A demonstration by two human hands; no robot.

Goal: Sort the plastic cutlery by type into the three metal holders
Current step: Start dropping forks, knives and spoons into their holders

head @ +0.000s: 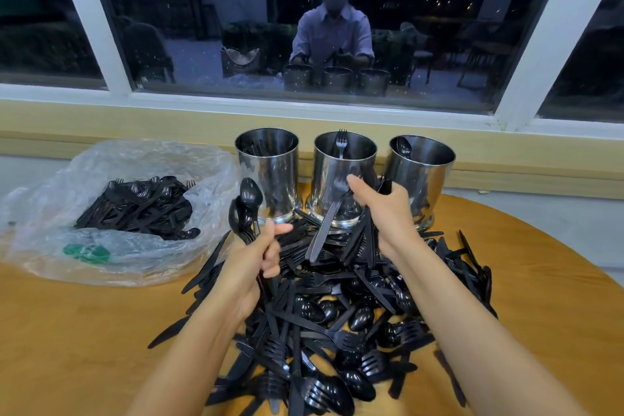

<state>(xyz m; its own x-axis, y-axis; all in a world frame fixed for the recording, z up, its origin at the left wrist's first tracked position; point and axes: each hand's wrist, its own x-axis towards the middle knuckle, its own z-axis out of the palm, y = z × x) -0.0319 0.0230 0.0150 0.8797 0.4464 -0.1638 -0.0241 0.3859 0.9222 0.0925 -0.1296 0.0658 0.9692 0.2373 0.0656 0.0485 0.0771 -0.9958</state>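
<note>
**Sorting Barely Begun**

Nearest, a big pile of unsorted cutlery covered the table. Above it, the left hand clenched spoons and the right hand grasped a bunch. Farther off, the holders held few pieces. The bag, far left, held more.

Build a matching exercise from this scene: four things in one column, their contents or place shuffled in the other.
1. middle holder
2. right holder
3. left hand
4. plastic bag

A. grips spoons
B. lies at the left of the table
C. fork stands inside
D. spoon inside

Pairs: 1-C, 2-D, 3-A, 4-B
</note>
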